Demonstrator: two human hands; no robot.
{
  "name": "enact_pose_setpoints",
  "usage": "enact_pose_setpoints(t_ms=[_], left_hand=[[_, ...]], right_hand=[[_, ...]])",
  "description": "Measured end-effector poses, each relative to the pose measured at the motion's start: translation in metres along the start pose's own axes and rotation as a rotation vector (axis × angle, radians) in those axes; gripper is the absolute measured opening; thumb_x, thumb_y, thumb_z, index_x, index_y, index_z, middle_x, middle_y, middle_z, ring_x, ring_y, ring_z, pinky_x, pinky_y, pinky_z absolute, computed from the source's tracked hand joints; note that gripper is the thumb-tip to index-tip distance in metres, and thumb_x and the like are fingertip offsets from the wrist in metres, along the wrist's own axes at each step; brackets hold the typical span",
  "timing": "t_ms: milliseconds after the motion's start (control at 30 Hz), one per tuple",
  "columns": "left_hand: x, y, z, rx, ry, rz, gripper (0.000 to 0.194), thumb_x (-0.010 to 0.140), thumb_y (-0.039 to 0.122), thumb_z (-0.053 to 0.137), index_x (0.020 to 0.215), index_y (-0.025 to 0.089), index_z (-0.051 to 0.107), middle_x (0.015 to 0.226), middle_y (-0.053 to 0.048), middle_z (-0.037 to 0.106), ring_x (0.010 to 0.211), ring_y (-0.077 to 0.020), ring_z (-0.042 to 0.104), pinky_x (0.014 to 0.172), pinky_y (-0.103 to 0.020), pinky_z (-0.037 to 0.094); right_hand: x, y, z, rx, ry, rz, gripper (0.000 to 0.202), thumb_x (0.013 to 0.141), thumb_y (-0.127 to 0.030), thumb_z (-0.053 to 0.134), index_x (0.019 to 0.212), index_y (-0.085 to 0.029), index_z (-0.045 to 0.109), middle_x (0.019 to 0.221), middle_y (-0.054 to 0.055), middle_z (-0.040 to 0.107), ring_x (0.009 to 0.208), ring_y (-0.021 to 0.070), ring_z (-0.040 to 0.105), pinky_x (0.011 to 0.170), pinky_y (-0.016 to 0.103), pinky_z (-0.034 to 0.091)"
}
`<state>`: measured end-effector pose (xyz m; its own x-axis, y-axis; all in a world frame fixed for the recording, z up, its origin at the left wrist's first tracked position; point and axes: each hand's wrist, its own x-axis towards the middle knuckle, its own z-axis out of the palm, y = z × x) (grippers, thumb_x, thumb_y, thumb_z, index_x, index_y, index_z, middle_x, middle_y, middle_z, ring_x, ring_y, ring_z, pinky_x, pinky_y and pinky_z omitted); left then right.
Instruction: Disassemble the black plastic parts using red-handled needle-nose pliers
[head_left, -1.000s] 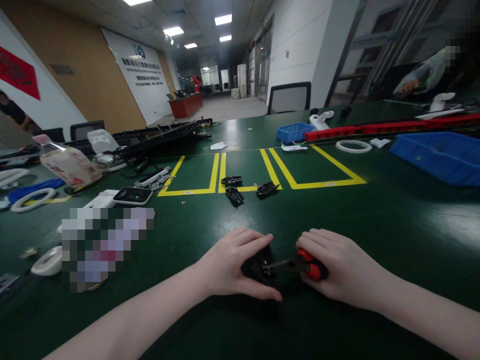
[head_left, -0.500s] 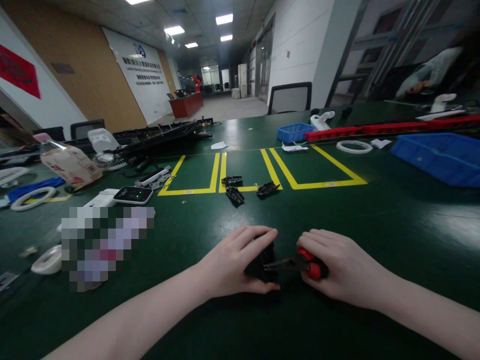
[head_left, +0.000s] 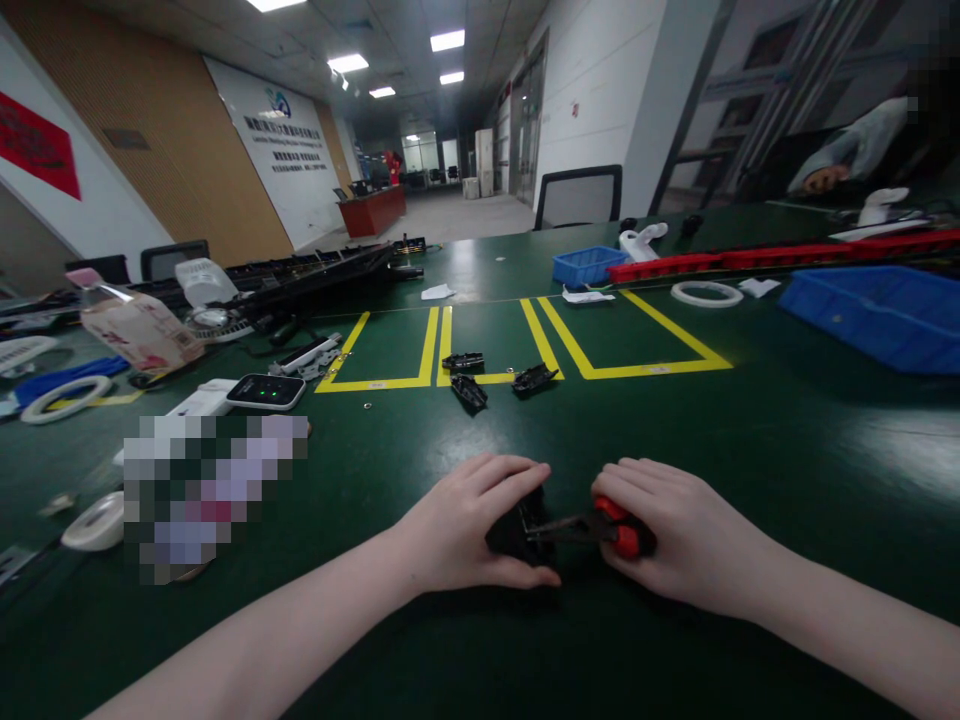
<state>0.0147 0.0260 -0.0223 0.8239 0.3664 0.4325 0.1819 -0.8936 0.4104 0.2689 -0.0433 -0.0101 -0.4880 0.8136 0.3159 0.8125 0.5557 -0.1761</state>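
Observation:
My left hand (head_left: 476,525) is closed round a black plastic part (head_left: 512,533), thumb below and fingers above; the palm hides much of it. My right hand (head_left: 675,530) grips red-handled needle-nose pliers (head_left: 574,527). Their slim jaws point left and reach the black part between my left thumb and fingers. Whether the jaw tips clamp anything cannot be made out. Farther out on the green table lie three small black parts: one flat-looking piece (head_left: 463,361), one tilted piece (head_left: 469,392) and one on the right (head_left: 534,378).
Yellow tape outlines (head_left: 637,372) mark the table (head_left: 420,440). A small blue bin (head_left: 585,266) and a large blue bin (head_left: 877,315) stand beyond, near a long red strip (head_left: 750,258). On the left are a bottle (head_left: 142,325), a black-faced device (head_left: 268,391) and tape rolls. Another person's hand (head_left: 825,180) shows at upper right.
Very little differs. The fingers of my left hand have shifted slightly on the black part, and the pliers stay at it. The other person's hand at upper right has moved slightly.

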Motion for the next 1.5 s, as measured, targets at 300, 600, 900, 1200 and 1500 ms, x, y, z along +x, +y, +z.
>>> enact_pose_setpoints(t_ms=[300, 600, 900, 1200, 1500], left_hand=[[0.0008, 0.0022, -0.0034, -0.066, -0.034, -0.028, 0.080, 0.081, 0.060, 0.073, 0.141, 0.012, 0.051, 0.134, -0.019, 0.062, 0.117, -0.0293, 0.062, 0.097, -0.045, 0.056], [0.0014, 0.0016, -0.0035, -0.096, -0.055, -0.028, 0.083, 0.080, 0.067, 0.070, 0.137, 0.008, 0.056, 0.129, -0.020, 0.065, 0.113, -0.0289, 0.064, 0.096, -0.044, 0.055], [0.0016, 0.0016, -0.0043, -0.059, -0.062, -0.007, 0.080, 0.082, 0.064, 0.070, 0.137, 0.007, 0.055, 0.131, -0.019, 0.064, 0.116, -0.0284, 0.063, 0.100, -0.044, 0.054], [0.0010, 0.0042, -0.0030, 0.064, -0.035, 0.004, 0.080, 0.084, 0.051, 0.073, 0.147, 0.014, 0.040, 0.145, -0.019, 0.052, 0.132, -0.0302, 0.053, 0.110, -0.047, 0.047], [0.0007, 0.0043, -0.0044, 0.040, -0.037, -0.018, 0.081, 0.083, 0.051, 0.075, 0.146, 0.014, 0.041, 0.145, -0.019, 0.052, 0.131, -0.0308, 0.053, 0.109, -0.049, 0.048]], right_hand=[[-0.0001, -0.0014, 0.0006, -0.009, 0.010, -0.011, 0.014, 0.071, -0.015, 0.063, 0.081, -0.020, 0.056, 0.076, 0.003, 0.063, 0.066, 0.0182, 0.057, 0.061, 0.031, 0.045], [-0.0040, 0.0037, 0.0067, -0.015, 0.046, -0.019, 0.013, 0.072, -0.017, 0.060, 0.084, -0.021, 0.056, 0.077, 0.004, 0.063, 0.068, 0.0188, 0.055, 0.063, 0.033, 0.044], [-0.0038, 0.0023, 0.0053, 0.001, 0.040, -0.015, 0.012, 0.071, -0.017, 0.058, 0.083, -0.021, 0.056, 0.076, 0.004, 0.062, 0.067, 0.0182, 0.054, 0.060, 0.031, 0.041], [-0.0006, 0.0011, 0.0000, 0.030, -0.005, 0.014, 0.008, 0.074, -0.018, 0.058, 0.080, -0.022, 0.054, 0.074, 0.003, 0.061, 0.065, 0.0174, 0.054, 0.058, 0.030, 0.043], [-0.0020, 0.0038, 0.0043, 0.050, -0.020, 0.037, 0.010, 0.074, -0.019, 0.060, 0.081, -0.022, 0.054, 0.076, 0.003, 0.062, 0.065, 0.0169, 0.056, 0.058, 0.029, 0.044]])
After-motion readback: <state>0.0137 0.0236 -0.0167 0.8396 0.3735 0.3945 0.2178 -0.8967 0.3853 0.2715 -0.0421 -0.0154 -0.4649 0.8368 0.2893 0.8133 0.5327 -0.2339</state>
